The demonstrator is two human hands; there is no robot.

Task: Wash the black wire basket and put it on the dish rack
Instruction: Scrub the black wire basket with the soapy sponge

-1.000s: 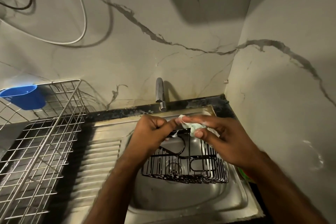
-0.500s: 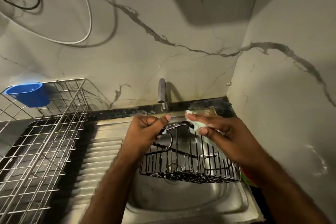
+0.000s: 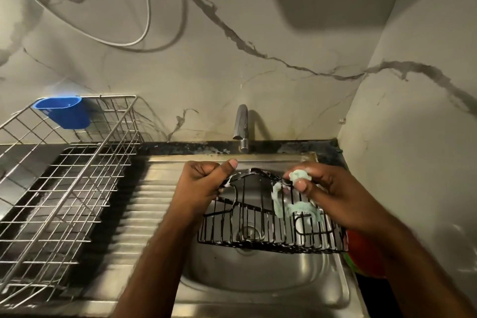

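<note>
Gripping the black wire basket [image 3: 268, 222] above the sink [image 3: 258, 279], left hand [image 3: 204, 183] steadies while right hand [image 3: 327, 193] pinches a green rag [image 3: 299, 204] on it.

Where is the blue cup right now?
In the head view the blue cup hangs on the back rim of the silver dish rack, far left, against the marble wall and left of the tap.
</note>
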